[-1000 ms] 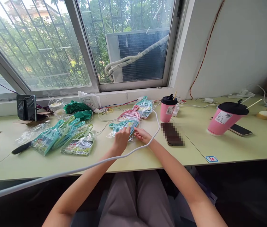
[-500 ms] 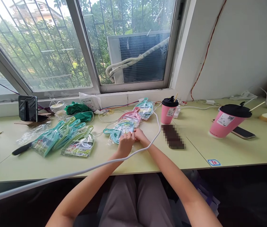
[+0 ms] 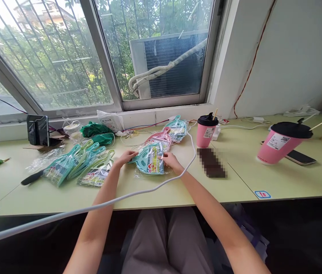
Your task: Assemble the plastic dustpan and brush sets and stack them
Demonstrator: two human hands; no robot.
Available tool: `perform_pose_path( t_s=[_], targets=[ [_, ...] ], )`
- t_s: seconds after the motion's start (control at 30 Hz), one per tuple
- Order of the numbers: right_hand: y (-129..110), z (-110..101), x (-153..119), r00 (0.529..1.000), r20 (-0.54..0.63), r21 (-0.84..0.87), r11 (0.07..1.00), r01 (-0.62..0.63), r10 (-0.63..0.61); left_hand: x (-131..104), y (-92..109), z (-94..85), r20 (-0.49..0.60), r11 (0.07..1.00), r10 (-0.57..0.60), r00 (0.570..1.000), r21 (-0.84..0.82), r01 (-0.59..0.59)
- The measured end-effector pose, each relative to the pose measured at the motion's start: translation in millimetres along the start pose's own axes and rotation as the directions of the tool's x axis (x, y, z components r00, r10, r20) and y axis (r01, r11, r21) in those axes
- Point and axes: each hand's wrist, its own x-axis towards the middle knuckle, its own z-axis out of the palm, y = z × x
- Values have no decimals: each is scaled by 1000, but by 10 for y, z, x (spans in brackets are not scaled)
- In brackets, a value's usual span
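Here, L hand (image 3: 127, 156), partly curled, grips narrow end of shiny-wrapped, fan-shaped teal plastic dustpan set (image 3: 149, 160); R hand (image 3: 171, 160) pinches its R edge. Set's btwn hands, over smooth tabletop (image 3: 146, 196).

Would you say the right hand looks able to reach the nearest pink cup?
Probably, though the right hand holds the teal dustpan set, and in view the white cable crosses between hand and pink cup.
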Motion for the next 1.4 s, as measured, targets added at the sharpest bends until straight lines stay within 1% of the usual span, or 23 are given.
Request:
perform_pose_path(
  t_s=[0.1,0.17,0.3,0.5,0.6,0.67,0.73,0.77,0.83,0.87,0.93,1.0,1.07,1.1,1.13,1.17,1.2,1.23,1.27,1.3,1.33,1.37,1.4],
  targets=[
    [-10,-12,-1,999,-53,30,1000,1,0,-54,14,66,-33,998,-15,999,-60,13],
    [-18,-15,3,998,-56,62,998,1,2,-80,34,76,-35,995,6,999,-100,-9],
    [-55,-18,-9,1000,-17,140,990,-1,4,-80,23,34,-56,980,92,994,-172,-101],
    [-103,-64,-86,998,57,312,950,-1,-17,-80,-56,-51,-81,968,90,993,-227,-106],
    [-115,-122,-95,999,37,325,946,8,-21,-73,-93,-81,-98,966,101,990,-230,-121],
    [-123,-191,-88,1000,-10,330,944,21,-19,-50,-132,-95,-147,956,73,986,-272,-111],
    [-132,-286,-82,998,-57,357,933,44,-25,-17,-189,-119,-227,940,-3,974,-333,-75],
    [-135,-341,-81,996,-82,383,922,58,-28,1,-224,-137,-284,929,-60,957,-366,-51],
    [-136,-448,-82,987,-156,459,883,101,-32,31,-299,-189,-421,898,-176,890,-439,-29],
    [-134,-494,-84,978,-205,503,854,135,-34,43,-336,-220,-492,881,-233,839,-473,-33],
    [-121,-560,-86,953,-300,588,779,219,-41,56,-397,-281,-622,862,-330,711,-505,-42],
    [-100,-583,-84,934,-356,658,699,280,-39,54,-422,-318,-741,892,-377,555,-452,3],
    [-79,-566,-79,930,-366,711,633,306,-39,37,-390,-307,-858,944,-327,397,-319,86],
    [-70,-546,-75,932,-361,731,608,310,-41,24,-348,-278,-904,967,-255,344,-231,108],
    [-64,-520,-71,935,-350,745,591,310,-49,9,-289,-233,-935,985,-162,317,-137,101],
    [-60,-491,-67,939,-338,753,583,306,-57,-6,-216,-172,-948,997,-60,314,-43,60],
    [-60,-458,-63,943,-327,756,582,300,-61,-21,-134,-98,-940,999,42,338,39,-15],
    [-63,-425,-61,948,-314,755,589,288,-61,-34,-47,-11,-914,990,124,387,87,-112],
    [-67,-391,-59,954,-296,752,602,270,-58,-44,39,85,-866,972,179,467,83,-220],
    [-74,-359,-60,959,-278,744,620,250,-53,-50,120,187,-780,946,213,589,14,-324],
    [-82,-330,-62,966,-256,733,641,226,-47,-52,192,293,-643,914,232,730,-114,-390],
    [-91,-305,-67,973,-228,721,665,195,-38,-49,253,398,-473,877,247,846,-263,-403],
    [-102,-285,-74,980,-196,703,693,160,-27,-42,302,497,-301,842,262,917,-393,-369]
  ],
)
